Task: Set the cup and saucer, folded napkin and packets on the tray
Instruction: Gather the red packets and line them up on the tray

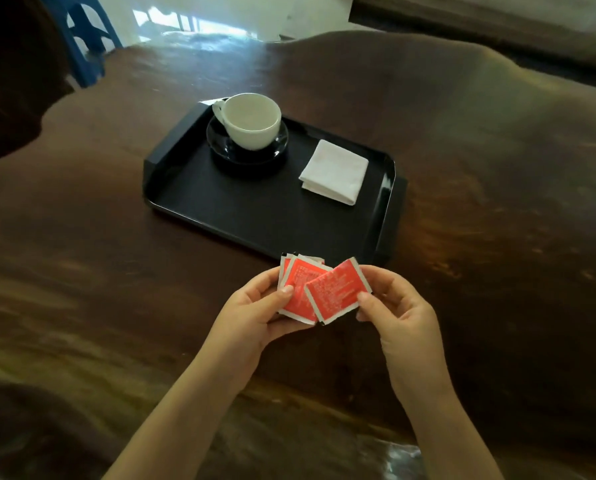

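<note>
I look down at a dark brown polished wooden table [480, 168] with a black rectangular plastic tray [241, 209] lying in the middle of it. At the tray's far left corner a white ceramic cup [251, 121] stands upright on a dark glossy round saucer [220, 147], its handle turned to the left. A white folded napkin [334, 171] lies flat on the right part of the tray, apart from the saucer. Nearer to me, above the table and just in front of the tray's near edge, I hold the red packets [300, 282], square with white sealed edges, fanned and overlapping. My left hand [251, 313] grips them from the left, thumb pressed on top and fingers curled beneath. My right hand [396, 313] pinches the front packet [338, 294] at its right edge between thumb and fingers. Both bare forearms reach in from below. A blue chair [85, 39] stands beyond the table's far left edge.
</note>
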The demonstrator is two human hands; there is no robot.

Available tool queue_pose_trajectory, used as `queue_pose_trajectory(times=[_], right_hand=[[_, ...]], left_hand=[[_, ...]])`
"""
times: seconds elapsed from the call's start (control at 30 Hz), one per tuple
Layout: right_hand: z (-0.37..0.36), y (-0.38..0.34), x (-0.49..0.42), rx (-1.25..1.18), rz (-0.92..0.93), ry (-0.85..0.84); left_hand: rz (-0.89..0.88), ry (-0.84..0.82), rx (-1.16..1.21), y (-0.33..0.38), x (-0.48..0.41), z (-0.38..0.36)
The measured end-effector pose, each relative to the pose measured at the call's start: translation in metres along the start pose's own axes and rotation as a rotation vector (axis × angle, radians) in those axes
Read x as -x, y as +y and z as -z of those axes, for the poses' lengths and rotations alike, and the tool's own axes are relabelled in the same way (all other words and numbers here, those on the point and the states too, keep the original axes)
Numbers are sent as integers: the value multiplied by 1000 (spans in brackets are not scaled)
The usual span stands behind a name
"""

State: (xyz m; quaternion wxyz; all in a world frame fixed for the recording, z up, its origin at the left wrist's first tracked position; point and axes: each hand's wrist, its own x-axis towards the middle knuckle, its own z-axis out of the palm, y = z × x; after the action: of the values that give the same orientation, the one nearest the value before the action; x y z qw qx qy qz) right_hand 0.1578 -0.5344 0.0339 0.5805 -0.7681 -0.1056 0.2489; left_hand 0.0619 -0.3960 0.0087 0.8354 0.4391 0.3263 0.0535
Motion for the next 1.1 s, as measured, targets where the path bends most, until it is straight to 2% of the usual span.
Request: queue_pose_trajectory(times=[0.13, 0.23, 0.33, 0.43, 0.63, 0.67, 0.73, 0.83, 0.9, 0.97, 1.1], right_hand=[[-1, 1, 0, -340, -264, 157], [-9, 3, 3, -506, -391, 134], [-24, 10, 11, -381, -382, 107], [-35, 16, 14, -196, -365, 174], [-29, 21, 3, -175, -430, 141], [-26, 21, -1, -179, -431, 127], [-21, 25, -7, -164, -419, 78], [-11, 24, -19, -127, -444, -56], [-3, 16, -30, -313, -553, -191], [6, 7, -40, -519, -647, -318], [2, 4, -49, -471, -474, -505]], left_hand=[[40, 54, 87, -6, 1, 3], [39, 108, 127, -14, 2, -3], [-2, 171, 143, -22, 2, -11], [-33, 219, 175, -26, 2, -22], [-69, 253, 240, -29, -5, -52], [-91, 251, 212, -29, -6, -55], [-181, 239, -2, -29, -8, -60], [-455, 241, -358, -27, -10, -61], [-629, 166, -504, -24, -14, -54], [-694, 77, -584, -18, -19, -42], [-738, -41, -792, 0, -31, -20]])
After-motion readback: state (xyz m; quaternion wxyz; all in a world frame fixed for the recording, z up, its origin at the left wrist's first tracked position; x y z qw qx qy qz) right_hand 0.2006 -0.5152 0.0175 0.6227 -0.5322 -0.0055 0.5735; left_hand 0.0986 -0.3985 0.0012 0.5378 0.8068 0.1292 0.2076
